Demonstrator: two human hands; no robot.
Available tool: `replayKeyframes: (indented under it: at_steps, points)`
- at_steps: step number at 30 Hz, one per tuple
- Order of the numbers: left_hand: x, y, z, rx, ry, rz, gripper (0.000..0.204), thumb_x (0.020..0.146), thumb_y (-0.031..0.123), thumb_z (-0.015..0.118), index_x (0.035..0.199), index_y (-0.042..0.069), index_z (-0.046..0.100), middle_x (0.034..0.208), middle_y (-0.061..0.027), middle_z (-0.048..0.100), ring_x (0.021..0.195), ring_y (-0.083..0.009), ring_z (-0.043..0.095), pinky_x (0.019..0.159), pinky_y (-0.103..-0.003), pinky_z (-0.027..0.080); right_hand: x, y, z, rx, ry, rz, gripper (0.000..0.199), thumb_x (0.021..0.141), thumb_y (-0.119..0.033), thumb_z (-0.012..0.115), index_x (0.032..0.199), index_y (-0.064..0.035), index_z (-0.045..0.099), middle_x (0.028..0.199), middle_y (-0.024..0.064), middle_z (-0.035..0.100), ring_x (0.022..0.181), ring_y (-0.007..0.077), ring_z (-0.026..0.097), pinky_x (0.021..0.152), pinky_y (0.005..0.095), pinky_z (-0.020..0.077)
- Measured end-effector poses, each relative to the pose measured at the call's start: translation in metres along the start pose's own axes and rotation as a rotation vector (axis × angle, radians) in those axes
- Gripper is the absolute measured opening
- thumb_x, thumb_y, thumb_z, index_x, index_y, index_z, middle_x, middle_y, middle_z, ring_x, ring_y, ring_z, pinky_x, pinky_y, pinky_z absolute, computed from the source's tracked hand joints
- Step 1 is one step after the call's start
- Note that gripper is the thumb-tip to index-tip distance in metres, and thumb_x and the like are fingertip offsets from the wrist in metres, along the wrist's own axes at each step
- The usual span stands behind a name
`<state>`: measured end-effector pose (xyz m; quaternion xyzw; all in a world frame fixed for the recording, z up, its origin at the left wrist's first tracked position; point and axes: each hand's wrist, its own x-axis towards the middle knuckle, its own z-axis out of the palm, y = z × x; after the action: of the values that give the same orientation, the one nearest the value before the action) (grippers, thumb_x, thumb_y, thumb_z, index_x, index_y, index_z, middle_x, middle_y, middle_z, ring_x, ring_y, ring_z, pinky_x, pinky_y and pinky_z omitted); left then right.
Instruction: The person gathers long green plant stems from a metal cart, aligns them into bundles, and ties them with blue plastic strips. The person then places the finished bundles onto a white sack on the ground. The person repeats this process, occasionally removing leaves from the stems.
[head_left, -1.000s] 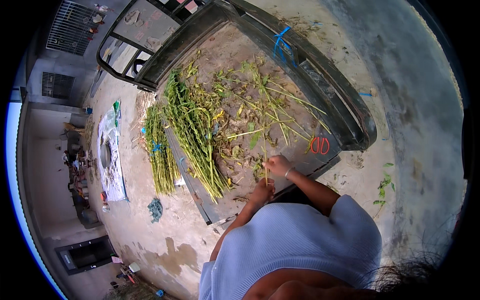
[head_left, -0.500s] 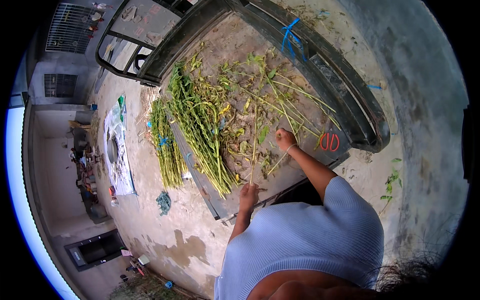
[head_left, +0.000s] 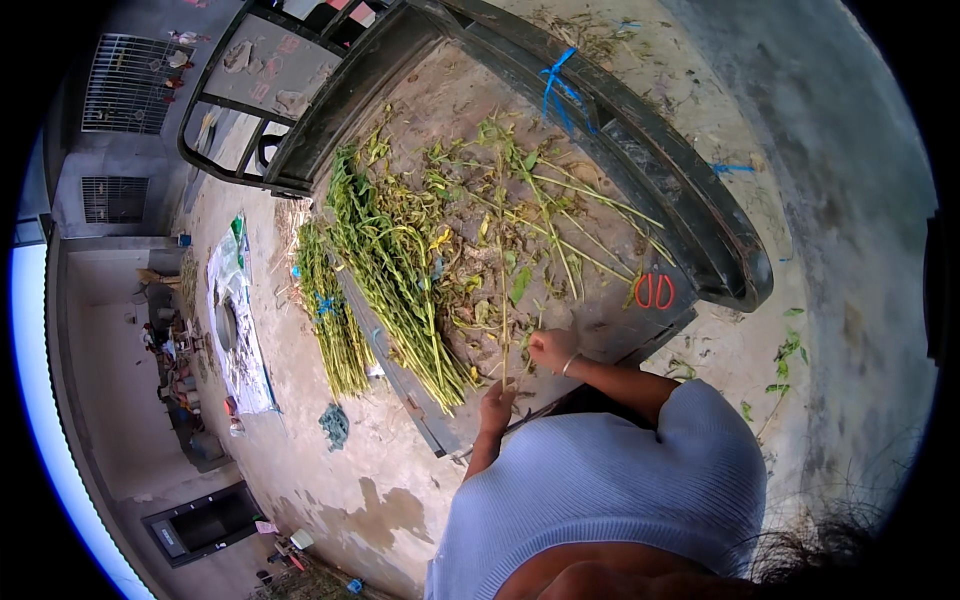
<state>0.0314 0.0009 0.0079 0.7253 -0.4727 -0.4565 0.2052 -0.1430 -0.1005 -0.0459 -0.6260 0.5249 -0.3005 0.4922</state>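
Red scissors (head_left: 655,290) lie beside stems (head_left: 400,290) near right hand (head_left: 551,349).

One head-worn fisheye camera looks steeply down from above the person's pale-blue knitted top (head_left: 610,480), facing forward toward twelve o'clock. The flat dark board strewn with green stalks (head_left: 600,300) fills the middle, fairly near. Concrete ground (head_left: 330,500) curves toward the rim; a barred building wall (head_left: 120,90) bends away at ten o'clock.
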Motion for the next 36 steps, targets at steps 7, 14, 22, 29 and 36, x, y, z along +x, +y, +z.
replayKeyframes:
  at_steps: [7, 14, 22, 29, 36]
  points:
    - [-0.012, 0.06, -0.006, -0.842, -0.236, -0.669, 0.024, 0.091, 0.022, 0.045, 0.106, 0.004, 0.05, 0.066, -0.002, 0.051, 0.049, -0.0068, 0.042, 0.041, -0.018, 0.035, 0.001, -0.026, 0.006, 0.018, -0.072, -0.254, 0.01, 0.074, -0.017, 0.056, 0.071, -0.0076, 0.053, 0.057, 0.0096, 0.055, 0.053, 0.0292, 0.056, 0.049, 0.0389, 0.0436]
    - [-0.03, 0.081, -0.026, -0.953, -0.153, -0.467, 0.022, 0.093, 0.027, 0.042, 0.083, 0.009, 0.047, 0.057, 0.0023, 0.037, 0.042, -0.0069, 0.028, 0.036, -0.019, 0.023, 0.049, -0.041, 0.0, 0.258, -0.211, -0.311, 0.008, 0.077, -0.011, 0.055, 0.083, -0.0065, 0.054, 0.067, 0.0103, 0.059, 0.062, 0.0266, 0.058, 0.053, 0.0379, 0.0447]
    - [-0.062, 0.065, -0.039, -0.942, 0.012, -0.3, 0.03, 0.093, 0.031, 0.039, 0.073, 0.01, 0.044, 0.054, 0.0001, 0.036, 0.044, -0.01, 0.031, 0.04, -0.025, 0.025, 0.221, 0.096, 0.026, -0.376, 0.183, 0.209, 0.015, 0.074, -0.013, 0.059, 0.085, -0.0038, 0.059, 0.082, 0.0131, 0.062, 0.074, 0.0273, 0.061, 0.064, 0.036, 0.05]
    - [-0.068, 0.043, -0.016, -0.754, -0.133, -0.778, 0.02, 0.091, 0.017, 0.044, 0.096, 0.001, 0.055, 0.08, -0.0053, 0.058, 0.073, -0.0121, 0.053, 0.07, -0.025, 0.043, 0.28, 0.11, 0.037, -0.62, -0.083, 0.486, 0.014, 0.072, -0.01, 0.056, 0.084, -0.0069, 0.063, 0.088, 0.0132, 0.064, 0.082, 0.0295, 0.062, 0.066, 0.0392, 0.0515]
    - [-0.048, 0.086, -0.024, -0.846, -0.075, -0.877, 0.02, 0.087, 0.005, 0.048, 0.107, 0.002, 0.047, 0.083, -0.0053, 0.057, 0.076, -0.0122, 0.055, 0.071, -0.024, 0.045, 0.254, 0.13, 0.03, -0.576, -0.037, 0.455, 0.012, 0.071, -0.019, 0.058, 0.073, -0.0082, 0.064, 0.082, 0.012, 0.064, 0.076, 0.0294, 0.062, 0.063, 0.0392, 0.0508]
